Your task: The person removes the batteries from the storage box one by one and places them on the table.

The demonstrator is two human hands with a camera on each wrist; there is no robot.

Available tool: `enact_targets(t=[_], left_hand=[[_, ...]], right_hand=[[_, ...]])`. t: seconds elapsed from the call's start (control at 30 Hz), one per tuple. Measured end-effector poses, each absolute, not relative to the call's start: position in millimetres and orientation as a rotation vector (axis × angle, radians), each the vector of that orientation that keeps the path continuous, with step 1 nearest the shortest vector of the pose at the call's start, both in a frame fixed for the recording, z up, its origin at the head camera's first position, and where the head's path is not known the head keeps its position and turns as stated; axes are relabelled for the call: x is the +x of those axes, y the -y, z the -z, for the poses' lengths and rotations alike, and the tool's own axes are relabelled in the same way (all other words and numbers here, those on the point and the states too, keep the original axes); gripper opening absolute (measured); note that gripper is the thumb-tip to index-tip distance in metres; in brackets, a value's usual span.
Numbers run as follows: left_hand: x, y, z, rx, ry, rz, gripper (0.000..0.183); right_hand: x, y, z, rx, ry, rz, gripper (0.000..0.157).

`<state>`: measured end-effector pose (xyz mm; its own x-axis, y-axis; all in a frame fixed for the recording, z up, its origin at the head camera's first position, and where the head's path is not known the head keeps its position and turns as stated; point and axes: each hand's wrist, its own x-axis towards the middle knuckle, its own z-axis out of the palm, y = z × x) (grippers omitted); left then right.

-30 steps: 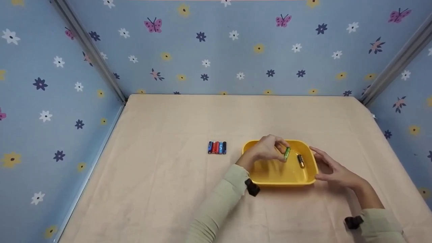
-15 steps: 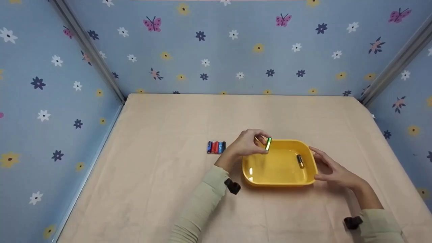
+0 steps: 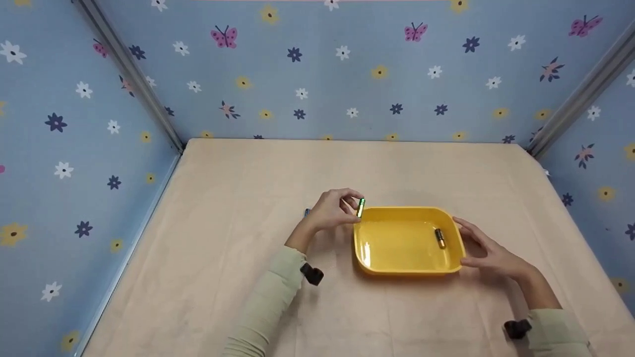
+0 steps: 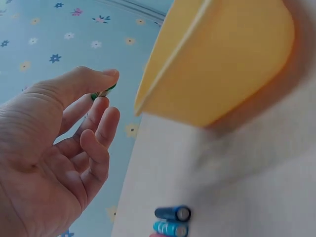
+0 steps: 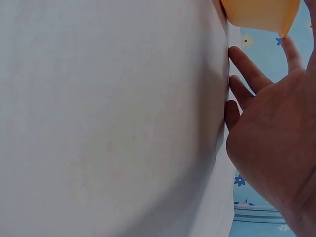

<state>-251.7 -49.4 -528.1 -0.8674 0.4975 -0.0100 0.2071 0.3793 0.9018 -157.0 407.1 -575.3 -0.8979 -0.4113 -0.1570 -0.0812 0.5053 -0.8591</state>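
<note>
Between its thumb and fingertips, my left hand point(image 3: 327, 210) pinches a green battery point(image 3: 361, 208), raised beside the left rim of a yellow plastic bin point(image 3: 397, 250). Inside the bin, near its right wall, lies a black-and-gold battery point(image 3: 440, 238). My right hand point(image 3: 488, 253) is at the bin's right side, thumb and index finger spread along the rim, other fingertips down at the cloth in the right wrist view. Below the left hand, the left wrist view shows a dark blue battery point(image 4: 173, 213) beside a light blue battery point(image 4: 170, 228); in the head view the hand mostly hides this row.
A beige cloth point(image 3: 223, 223) covers the table. Blue flowered panels point(image 3: 317, 69) stand at the back and both sides, with grey metal posts point(image 3: 134, 74) at the corners. Black wrist straps with cameras point(image 3: 311, 273) sit on both sleeves.
My left hand has carried the green battery left, from above the bin's middle to its left rim, and now covers most of the battery row. The right hand has stayed at the bin.
</note>
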Motion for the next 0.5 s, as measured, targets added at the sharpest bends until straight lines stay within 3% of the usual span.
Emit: enact_targets(t=[0.5], left_hand=[[-254.8,119.1,530.9,0.461,-2.467,-1.433,0.052]], right_hand=[[-156.0,-411.2,577.7,-0.471,-2.423,1.356,0.098]])
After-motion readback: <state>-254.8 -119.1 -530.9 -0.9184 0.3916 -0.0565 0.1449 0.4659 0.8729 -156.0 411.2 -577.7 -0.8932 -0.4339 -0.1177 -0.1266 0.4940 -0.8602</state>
